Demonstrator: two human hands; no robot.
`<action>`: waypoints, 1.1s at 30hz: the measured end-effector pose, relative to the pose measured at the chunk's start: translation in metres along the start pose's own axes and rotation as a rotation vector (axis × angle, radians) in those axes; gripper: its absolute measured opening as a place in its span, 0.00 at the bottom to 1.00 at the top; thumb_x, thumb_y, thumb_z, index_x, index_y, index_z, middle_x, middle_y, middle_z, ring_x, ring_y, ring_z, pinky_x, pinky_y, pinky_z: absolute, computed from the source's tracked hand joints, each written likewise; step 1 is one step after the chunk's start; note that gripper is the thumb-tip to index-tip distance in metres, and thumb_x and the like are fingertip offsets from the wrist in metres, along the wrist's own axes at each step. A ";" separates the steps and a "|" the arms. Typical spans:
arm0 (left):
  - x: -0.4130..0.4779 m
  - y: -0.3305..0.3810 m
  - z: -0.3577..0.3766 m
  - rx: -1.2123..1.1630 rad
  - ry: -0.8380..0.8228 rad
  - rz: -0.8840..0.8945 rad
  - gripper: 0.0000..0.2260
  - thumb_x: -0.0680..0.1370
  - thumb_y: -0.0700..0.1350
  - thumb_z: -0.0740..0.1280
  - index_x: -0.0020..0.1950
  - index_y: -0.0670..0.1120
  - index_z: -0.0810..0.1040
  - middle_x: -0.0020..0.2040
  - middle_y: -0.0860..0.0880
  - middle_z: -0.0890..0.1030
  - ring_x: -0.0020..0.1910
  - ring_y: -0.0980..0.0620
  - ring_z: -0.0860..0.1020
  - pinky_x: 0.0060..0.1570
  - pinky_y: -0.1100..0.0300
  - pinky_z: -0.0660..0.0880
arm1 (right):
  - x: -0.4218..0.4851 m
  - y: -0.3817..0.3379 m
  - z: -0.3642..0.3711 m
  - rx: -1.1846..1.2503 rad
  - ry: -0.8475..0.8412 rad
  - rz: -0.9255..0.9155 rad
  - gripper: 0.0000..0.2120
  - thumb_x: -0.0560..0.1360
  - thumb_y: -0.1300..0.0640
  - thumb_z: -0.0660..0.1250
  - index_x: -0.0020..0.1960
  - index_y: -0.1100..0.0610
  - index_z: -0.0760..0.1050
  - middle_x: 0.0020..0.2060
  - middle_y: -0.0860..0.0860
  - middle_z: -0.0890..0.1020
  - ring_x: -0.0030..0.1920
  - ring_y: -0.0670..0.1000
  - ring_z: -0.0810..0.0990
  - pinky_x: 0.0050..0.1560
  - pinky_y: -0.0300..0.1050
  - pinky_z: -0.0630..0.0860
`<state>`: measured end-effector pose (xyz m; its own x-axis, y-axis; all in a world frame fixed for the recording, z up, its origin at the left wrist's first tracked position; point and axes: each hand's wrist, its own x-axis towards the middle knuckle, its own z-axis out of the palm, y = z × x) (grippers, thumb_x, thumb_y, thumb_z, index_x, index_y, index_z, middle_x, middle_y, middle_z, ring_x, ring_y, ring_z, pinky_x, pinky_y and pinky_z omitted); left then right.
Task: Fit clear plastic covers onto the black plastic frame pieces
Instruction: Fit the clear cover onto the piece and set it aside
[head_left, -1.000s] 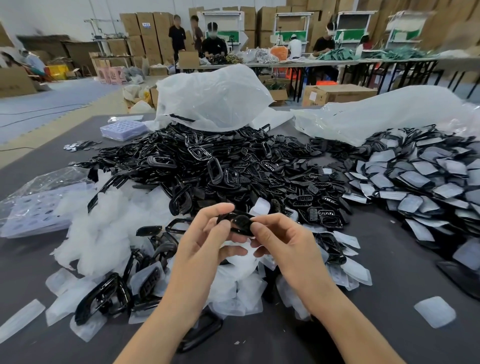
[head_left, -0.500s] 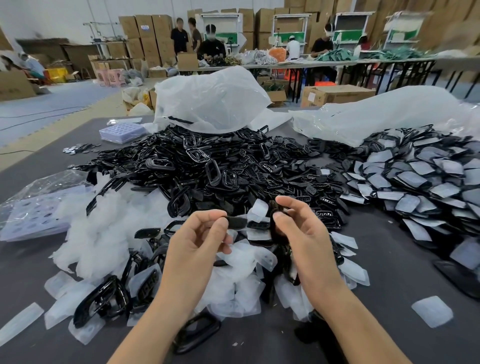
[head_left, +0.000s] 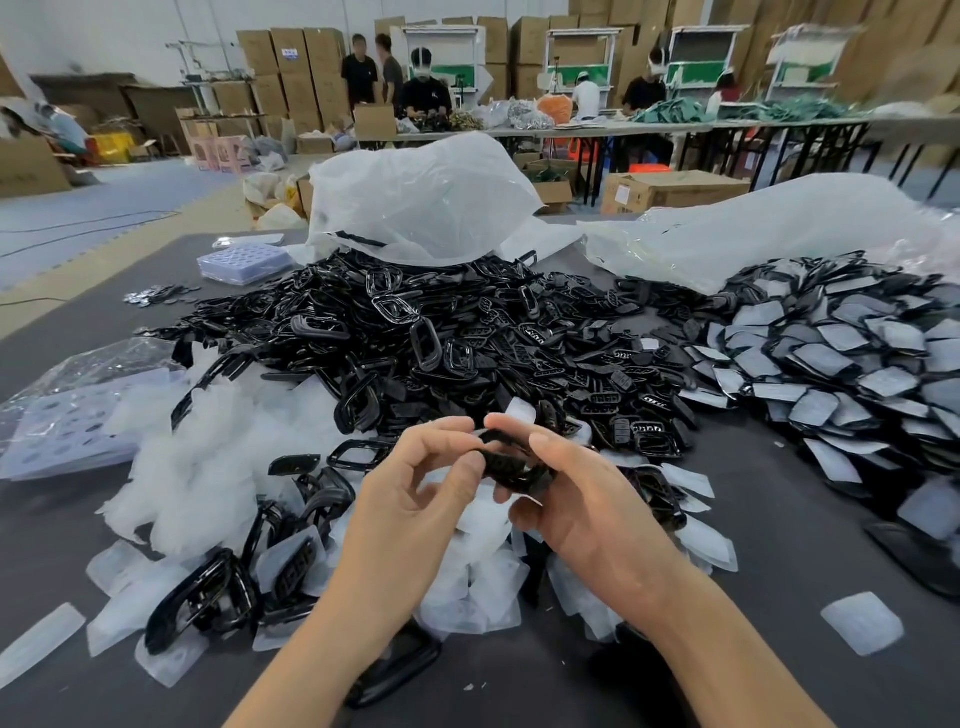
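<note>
My left hand (head_left: 410, 499) and my right hand (head_left: 582, 499) meet over the near middle of the table, both pinching one small black plastic frame piece (head_left: 511, 465) between fingers and thumbs. Whether a clear cover sits on it is hidden by my fingers. A big heap of loose black frame pieces (head_left: 457, 338) lies just beyond my hands. Clear plastic covers (head_left: 483, 582) lie scattered under and around my wrists. At the right, a pile of covered frame pieces (head_left: 852, 374) spreads toward the table's edge.
The dark grey table (head_left: 779, 597) carries a white fluffy packing heap (head_left: 208, 457) at left, bagged purple trays (head_left: 62, 415) at far left, another tray stack (head_left: 244, 262) behind. White plastic bags (head_left: 421, 202) stand at the back. People work at far tables (head_left: 649, 127).
My hands were apart half a second ago, each with a piece. Now they have come together again and both grip one black frame piece.
</note>
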<state>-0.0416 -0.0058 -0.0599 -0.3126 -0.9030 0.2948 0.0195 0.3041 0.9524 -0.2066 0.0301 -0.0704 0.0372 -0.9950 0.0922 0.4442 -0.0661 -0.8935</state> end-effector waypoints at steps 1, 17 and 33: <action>0.000 -0.001 0.000 -0.003 -0.007 0.000 0.06 0.79 0.40 0.69 0.48 0.51 0.82 0.51 0.57 0.84 0.43 0.56 0.82 0.43 0.66 0.77 | 0.000 0.001 0.000 -0.016 -0.012 0.007 0.19 0.80 0.49 0.60 0.64 0.56 0.82 0.53 0.51 0.84 0.42 0.47 0.79 0.41 0.40 0.74; 0.002 -0.015 0.005 0.133 0.000 -0.016 0.13 0.80 0.43 0.67 0.53 0.63 0.81 0.39 0.51 0.80 0.37 0.53 0.80 0.38 0.67 0.76 | 0.001 0.008 0.003 -0.218 0.032 -0.043 0.15 0.78 0.46 0.67 0.59 0.52 0.84 0.48 0.50 0.86 0.41 0.45 0.80 0.44 0.38 0.77; 0.009 -0.024 -0.025 0.806 0.038 0.164 0.10 0.79 0.55 0.60 0.58 0.59 0.75 0.44 0.65 0.77 0.47 0.64 0.76 0.45 0.66 0.72 | 0.003 0.007 -0.016 -0.531 0.504 -0.245 0.06 0.80 0.56 0.70 0.51 0.46 0.80 0.38 0.49 0.87 0.38 0.47 0.85 0.41 0.38 0.80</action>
<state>-0.0214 -0.0292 -0.0781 -0.3321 -0.8333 0.4420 -0.6304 0.5446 0.5531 -0.2179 0.0252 -0.0833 -0.4752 -0.8526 0.2173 -0.1065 -0.1894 -0.9761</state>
